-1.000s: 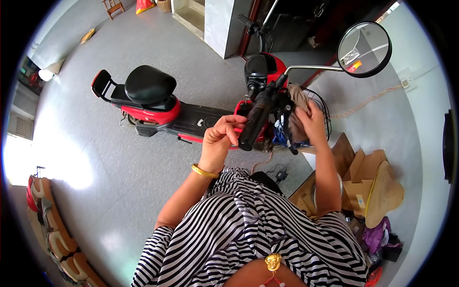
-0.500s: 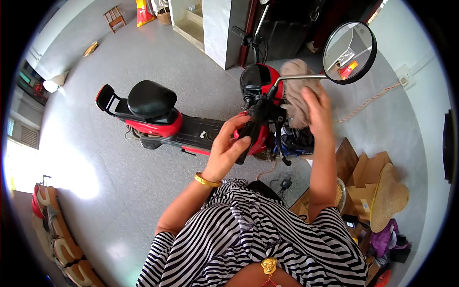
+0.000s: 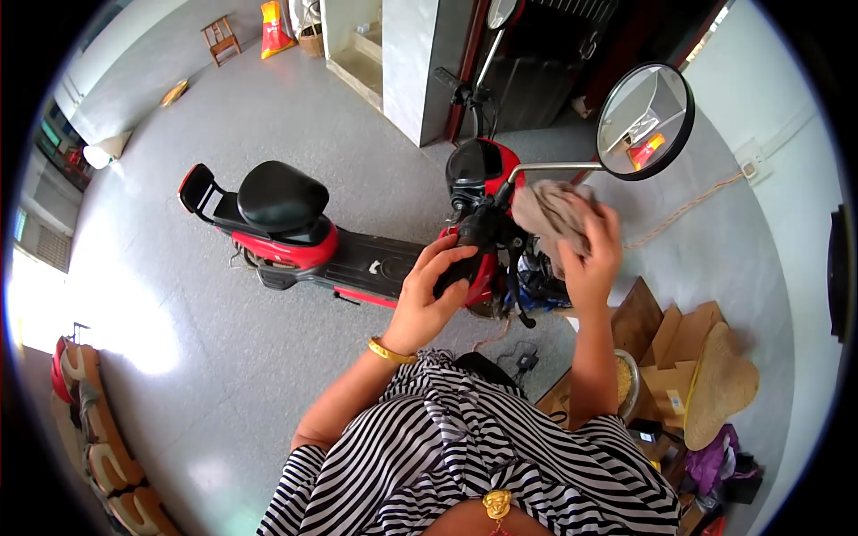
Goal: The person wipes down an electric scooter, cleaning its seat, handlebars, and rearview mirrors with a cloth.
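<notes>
A red and black electric scooter (image 3: pixel 366 263) stands side-on in front of me. My left hand (image 3: pixel 427 299) is wrapped round its near black handlebar grip (image 3: pixel 458 268), with a gold bangle on the wrist. In my right hand (image 3: pixel 593 263) is a bunched grey-brown rag (image 3: pixel 547 213), held beside the front of the scooter just below the mirror stalk. Whether the rag touches the scooter I cannot tell. Above it, the round near mirror (image 3: pixel 645 123) sticks out to the right. A black brake lever (image 3: pixel 518 299) hangs between my two hands.
Cardboard boxes (image 3: pixel 675 380), a straw hat (image 3: pixel 722 389) and a metal bowl (image 3: pixel 628 384) sit to my lower right. A twisted cord (image 3: pixel 684 214) runs to the wall socket (image 3: pixel 751 168). At the far left back are a small wooden chair (image 3: pixel 220 39) and a red-yellow bag (image 3: pixel 273 31).
My right hand has drawn the rag down and nearer to me, from behind the mirror stalk to below it, bunching it up. My left hand stays on the grip. The view has shifted slightly.
</notes>
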A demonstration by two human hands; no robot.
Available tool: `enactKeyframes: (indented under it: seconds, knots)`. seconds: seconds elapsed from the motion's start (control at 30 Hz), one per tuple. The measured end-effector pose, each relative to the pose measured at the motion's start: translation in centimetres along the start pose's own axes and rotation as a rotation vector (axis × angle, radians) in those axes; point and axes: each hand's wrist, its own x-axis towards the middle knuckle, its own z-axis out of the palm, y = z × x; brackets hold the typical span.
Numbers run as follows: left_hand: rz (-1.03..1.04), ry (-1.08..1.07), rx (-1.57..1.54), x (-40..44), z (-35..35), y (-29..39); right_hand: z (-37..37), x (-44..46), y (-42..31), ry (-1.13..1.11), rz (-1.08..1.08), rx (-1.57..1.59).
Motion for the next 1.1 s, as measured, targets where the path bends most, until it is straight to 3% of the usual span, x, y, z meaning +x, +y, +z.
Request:
enactKeyframes:
  seconds: [0.07,0.13,0.17,0.3,0.43,0.53,0.57,0.67,0.73,1.0,1.1]
  knots:
    - [0.037,-0.037,0.053,0.0,-0.2,-0.5,-0.2,0.3,-0.6,0.122,0.013,0.042]
    - [0.064,-0.081,0.114,-0.2,-0.3,-0.6,0.4,0.9,-1.0,0.419,-0.131,-0.043]
    - [0.031,-0.091,0.070,-0.3,-0.3,-0.6,1.2,1.4,-0.6,0.451,-0.168,-0.110]
    - [-0.025,-0.135,-0.006,-0.4,-0.4,-0.6,4.5,2.0,0.9,0.401,-0.199,-0.075]
    - [-0.095,-0.158,0.010,-0.4,-0.6,0.1,6.2,0.9,1.2,0.091,-0.093,-0.048]
    - [-0.098,-0.158,-0.037,-0.4,-0.5,0.1,5.3,0.9,1.0,0.061,-0.059,0.011]
    - [-0.087,-0.158,-0.037,-0.4,-0.5,-0.1,4.6,0.9,0.5,0.060,-0.058,0.009]
    - [-0.070,-0.152,-0.052,-0.5,-0.6,-0.2,3.0,1.4,-0.3,0.427,-0.174,-0.009]
    - [-0.075,-0.152,-0.072,-0.6,-0.5,-0.1,1.5,2.6,-0.9,0.503,-0.220,-0.148]
    - [0.016,-0.083,-0.082,-0.3,-0.2,-0.5,3.1,2.8,0.1,0.500,-0.199,-0.158]
    - [-0.094,-0.160,-0.088,-0.3,-0.6,0.3,5.0,2.0,1.4,0.313,-0.281,-0.260]
